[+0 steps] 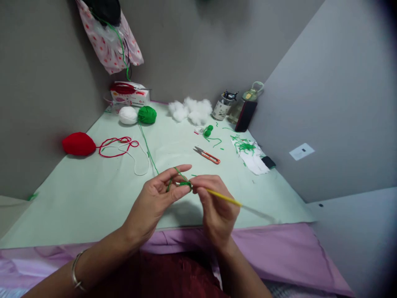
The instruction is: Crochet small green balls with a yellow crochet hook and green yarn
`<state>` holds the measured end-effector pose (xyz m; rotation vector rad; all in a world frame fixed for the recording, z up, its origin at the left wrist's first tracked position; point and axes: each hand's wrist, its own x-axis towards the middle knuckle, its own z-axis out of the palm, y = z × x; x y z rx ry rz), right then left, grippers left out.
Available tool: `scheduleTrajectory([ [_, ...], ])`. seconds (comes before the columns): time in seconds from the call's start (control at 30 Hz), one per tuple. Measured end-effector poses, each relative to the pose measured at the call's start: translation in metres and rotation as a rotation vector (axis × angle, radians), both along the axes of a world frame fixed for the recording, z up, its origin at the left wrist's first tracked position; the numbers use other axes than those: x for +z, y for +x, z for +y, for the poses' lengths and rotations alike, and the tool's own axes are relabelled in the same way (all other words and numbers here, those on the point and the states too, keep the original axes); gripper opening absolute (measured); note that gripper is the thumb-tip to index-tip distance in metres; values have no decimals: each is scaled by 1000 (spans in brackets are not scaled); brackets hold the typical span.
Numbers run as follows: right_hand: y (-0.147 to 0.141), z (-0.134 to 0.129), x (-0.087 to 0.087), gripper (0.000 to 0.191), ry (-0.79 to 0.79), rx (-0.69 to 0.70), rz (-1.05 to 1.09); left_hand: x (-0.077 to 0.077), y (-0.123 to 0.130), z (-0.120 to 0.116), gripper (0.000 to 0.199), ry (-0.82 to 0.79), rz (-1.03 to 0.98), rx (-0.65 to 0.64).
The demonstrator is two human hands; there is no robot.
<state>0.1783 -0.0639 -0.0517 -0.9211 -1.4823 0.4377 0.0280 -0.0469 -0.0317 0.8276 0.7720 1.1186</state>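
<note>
Between the thumb and fingers of my left hand [158, 194] is a small piece of green crochet work [186, 185]. Green yarn loops over the raised index finger and runs back to a green yarn ball [147, 115]. My right hand [218, 203] grips a crochet hook with a yellow handle [225, 198], its metal rear end pointing right. The hook's tip meets the green piece, hidden by my fingers. Beyond my hands lie orange-handled thread snips [207, 155]. A small green knitted piece [208, 131] rests farther back.
A red yarn ball [79, 144] and a white yarn ball [127, 115] sit at left with loose strands. White stuffing [192, 111], a pen cup [221, 107], a bottle [249, 97] and a phone [246, 116] stand at the back. Green scraps [245, 145] lie on white tissue [256, 163].
</note>
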Motion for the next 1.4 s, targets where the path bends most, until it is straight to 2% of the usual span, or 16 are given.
scheduleTrajectory([
  [0.07, 1, -3, -4, 41, 121, -63, -174, -1, 1, 2, 40, -72, -61, -10],
  [0.13, 3, -3, -4, 44, 182, -83, -234, 0, 0, 4, 40, -178, -139, -76],
  [0.23, 6, 0, 2, 29, 50, -44, 20, 1, -3, 8, 37, -267, -197, -130],
  [0.33, 6, 4, 8, 21, -115, 57, 287, 2, -5, 7, 37, -195, -144, -77],
  [0.47, 5, 6, 7, 15, -189, 133, 271, 2, -2, 1, 34, -41, 5, -64],
  [0.67, 9, 10, 4, 18, -337, 187, 485, 3, -4, 1, 30, -5, 90, -62],
  [1.03, 9, 4, 3, 19, -316, 232, 463, 0, -9, 1, 33, 30, 141, -35],
  [1.17, 6, 5, 5, 18, -250, 159, 362, 0, -7, 2, 43, -24, 113, -83],
  [1.27, 6, 6, 5, 18, -211, 82, 325, 0, -6, 2, 34, -66, 91, -105],
  [1.4, 9, 5, 6, 18, -214, 83, 396, -1, -7, 4, 23, -88, 82, -84],
])
